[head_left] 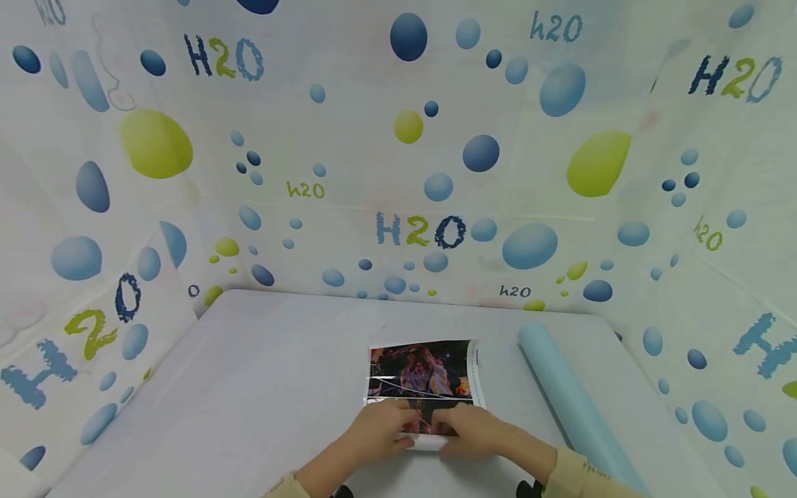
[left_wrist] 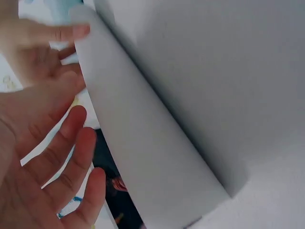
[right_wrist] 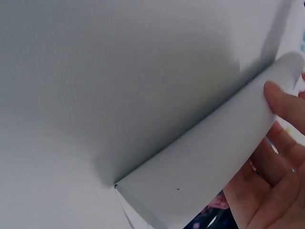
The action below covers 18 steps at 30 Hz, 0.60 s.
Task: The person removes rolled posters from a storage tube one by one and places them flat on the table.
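Note:
A glossy printed poster (head_left: pixel 429 370) with a dark, colourful photo and white margins lies on the table in front of me. Its near edge is curled up into a loose white roll (left_wrist: pixel 138 119), back side outward. My right hand (head_left: pixel 473 430) pinches that curled part, its thumb (right_wrist: pixel 281 102) on the white back and the other fingers on the picture side. At the curl's left part is my left hand (head_left: pixel 382 425), fingers spread and slightly bent, with fingertips (left_wrist: pixel 86 138) right at the paper's edge. Part of the picture is hidden under the curl.
A light blue roll (head_left: pixel 579 408) lies lengthwise on the right of the white table (head_left: pixel 280 360). Behind and at both sides hangs a white sheet (head_left: pixel 361 138) printed with coloured drops and H2O lettering.

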Motion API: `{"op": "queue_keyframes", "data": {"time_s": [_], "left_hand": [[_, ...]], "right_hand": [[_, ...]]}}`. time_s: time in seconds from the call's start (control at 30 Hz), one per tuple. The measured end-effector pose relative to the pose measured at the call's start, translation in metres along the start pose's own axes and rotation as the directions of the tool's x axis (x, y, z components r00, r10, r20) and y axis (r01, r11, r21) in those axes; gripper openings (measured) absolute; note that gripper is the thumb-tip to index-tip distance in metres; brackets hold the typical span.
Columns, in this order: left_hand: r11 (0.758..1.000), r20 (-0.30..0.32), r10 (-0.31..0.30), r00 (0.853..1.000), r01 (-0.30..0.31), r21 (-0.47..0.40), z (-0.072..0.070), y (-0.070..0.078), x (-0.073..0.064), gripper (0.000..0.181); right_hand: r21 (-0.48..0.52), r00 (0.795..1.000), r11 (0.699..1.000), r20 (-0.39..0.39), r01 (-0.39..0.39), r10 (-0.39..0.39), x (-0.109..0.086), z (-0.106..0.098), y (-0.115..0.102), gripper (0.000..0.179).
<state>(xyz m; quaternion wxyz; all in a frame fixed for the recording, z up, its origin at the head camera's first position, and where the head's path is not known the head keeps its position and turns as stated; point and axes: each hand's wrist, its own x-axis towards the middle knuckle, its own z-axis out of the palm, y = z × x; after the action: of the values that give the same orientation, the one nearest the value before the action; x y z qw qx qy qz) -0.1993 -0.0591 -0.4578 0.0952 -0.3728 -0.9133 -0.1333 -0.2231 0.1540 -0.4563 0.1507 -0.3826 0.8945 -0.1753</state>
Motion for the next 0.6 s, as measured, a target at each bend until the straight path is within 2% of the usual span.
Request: {"op": "queue_keyframes", "data": {"time_s": [0.17, 0.27, 0.47, 0.6], "left_hand": [[0.989, -0.027, 0.044, 0.999, -0.040, 0.145, -0.001, 0.011, -0.002, 0.016], [0.984, -0.043, 0.049, 0.998, -0.041, 0.175, -0.001, 0.011, -0.002, 0.017], [0.974, -0.068, 0.057, 0.996, -0.041, 0.225, 0.002, 0.008, -0.001, 0.023], [0.965, -0.038, 0.049, 0.998, -0.037, 0.258, 0.007, 0.005, 0.002, 0.028]], "right_hand": [[0.208, 0.999, 0.978, 0.052, 0.005, -0.016, 0.006, -0.005, 0.012, 0.013], [0.260, 0.998, 0.966, 0.068, -0.007, -0.011, 0.009, -0.006, 0.018, 0.010], [0.242, 0.999, 0.970, 0.039, -0.009, -0.001, 0.012, -0.010, 0.023, 0.016], [0.131, 1.000, 0.991, -0.020, 0.008, -0.006, 0.011, -0.009, 0.023, 0.020]]}}
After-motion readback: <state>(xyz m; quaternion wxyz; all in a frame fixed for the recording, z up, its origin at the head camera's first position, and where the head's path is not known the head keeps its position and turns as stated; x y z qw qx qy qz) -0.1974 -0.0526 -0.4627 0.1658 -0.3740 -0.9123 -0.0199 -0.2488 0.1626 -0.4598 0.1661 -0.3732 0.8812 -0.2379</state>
